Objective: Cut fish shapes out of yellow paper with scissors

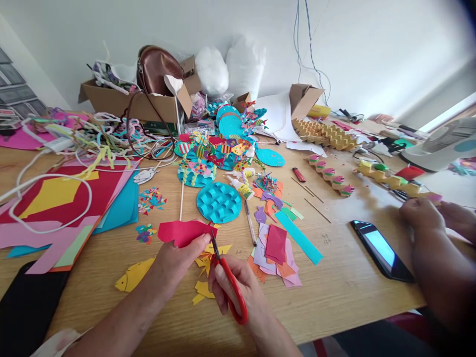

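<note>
My left hand (182, 260) pinches a piece of red paper (178, 232) with a partly curved edge. In my right hand (238, 280) is a pair of red-handled scissors (238, 300), whose dark blades meet the paper's right end. Beneath and between my hands lie yellow paper scraps (203, 290). A yellow paper fish (134, 275) with drawn lines rests left of my left forearm. Just beyond the red paper sits a blue woven-looking disc (218, 202). To the right is a pile of pink, lilac and orange paper pieces (275, 250).
Another person's hands (424, 218) work at the right with a piece of egg carton (390, 181), near a phone (381, 250). Coloured paper sheets (52, 198) cover the left side. Glue bottles (241, 188), a pen (250, 223) and decorated blue discs stand farther back, before a cardboard box (130, 106).
</note>
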The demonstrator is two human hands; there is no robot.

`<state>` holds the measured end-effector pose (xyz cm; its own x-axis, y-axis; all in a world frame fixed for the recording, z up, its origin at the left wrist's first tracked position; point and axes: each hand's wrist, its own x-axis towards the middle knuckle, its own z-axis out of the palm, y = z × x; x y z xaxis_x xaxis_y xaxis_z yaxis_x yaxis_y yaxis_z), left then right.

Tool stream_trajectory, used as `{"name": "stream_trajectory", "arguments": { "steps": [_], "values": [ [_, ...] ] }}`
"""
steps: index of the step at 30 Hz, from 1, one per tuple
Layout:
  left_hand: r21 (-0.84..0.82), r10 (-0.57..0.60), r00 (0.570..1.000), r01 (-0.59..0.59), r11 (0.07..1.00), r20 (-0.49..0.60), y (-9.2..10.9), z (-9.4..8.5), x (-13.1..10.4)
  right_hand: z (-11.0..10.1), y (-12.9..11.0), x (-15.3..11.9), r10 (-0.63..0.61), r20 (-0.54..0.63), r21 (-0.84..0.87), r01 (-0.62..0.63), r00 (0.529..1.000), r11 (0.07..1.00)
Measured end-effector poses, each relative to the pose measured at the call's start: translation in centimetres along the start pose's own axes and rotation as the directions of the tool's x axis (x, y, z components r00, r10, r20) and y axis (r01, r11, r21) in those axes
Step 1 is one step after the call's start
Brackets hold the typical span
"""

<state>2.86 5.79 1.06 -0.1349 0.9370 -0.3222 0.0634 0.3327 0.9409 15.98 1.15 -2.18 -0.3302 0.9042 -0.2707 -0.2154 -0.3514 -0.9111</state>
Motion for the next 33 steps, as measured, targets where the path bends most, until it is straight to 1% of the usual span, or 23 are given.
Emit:
{"name": "stream_trajectory", "arguments": {
  "steps": [5,10,14,17,20,23,26,28,31,33],
  "values": [
    [0.030,-0.029,0.998,0.027,0.999,0.055,-0.1,-0.5,0.0,0.0,-0.3,-0.1,0.024,-0.009,-0.029,-0.024,1.000,0.999],
    [0.082,0.001,1.000,-0.004,0.997,0.028,0.5,-0.7,-0.1,0.3,-0.8,-0.3,0.053,-0.048,-0.064,-0.056,0.997,0.996],
    [0.114,0.023,0.998,-0.030,0.993,0.065,1.0,-0.9,-0.2,0.4,-1.0,-0.4,0.041,-0.078,-0.123,-0.051,0.996,0.991],
    [0.175,0.007,0.996,-0.023,0.984,0.090,1.1,-1.1,-0.1,0.3,-0.9,-0.4,0.017,-0.095,-0.178,-0.034,0.995,0.983],
    [0.218,0.005,0.990,-0.035,0.975,0.139,1.0,-1.2,0.1,0.1,-0.9,-0.5,-0.010,-0.107,-0.232,-0.015,0.994,0.973],
    [0.192,0.044,0.985,-0.075,0.979,0.164,0.8,-1.3,0.3,0.1,-0.8,-0.5,-0.010,-0.113,-0.236,-0.018,0.994,0.972],
    [0.121,0.096,0.974,-0.123,0.985,0.205,0.6,-1.3,0.5,0.1,-0.7,-0.4,-0.007,-0.111,-0.225,-0.018,0.994,0.974],
    [0.083,0.100,0.966,-0.122,0.989,0.237,0.6,-1.3,0.4,0.2,-0.7,-0.4,0.005,-0.103,-0.204,-0.026,0.995,0.979],
    [0.063,0.089,0.970,-0.105,0.992,0.227,0.8,-1.2,0.3,0.2,-0.5,-0.3,0.044,-0.077,-0.150,-0.055,0.996,0.987],
    [0.064,0.094,0.974,-0.109,0.992,0.205,1.0,-1.0,0.2,0.3,-0.3,-0.3,0.048,-0.053,-0.122,-0.054,0.997,0.991]
  ]
}}
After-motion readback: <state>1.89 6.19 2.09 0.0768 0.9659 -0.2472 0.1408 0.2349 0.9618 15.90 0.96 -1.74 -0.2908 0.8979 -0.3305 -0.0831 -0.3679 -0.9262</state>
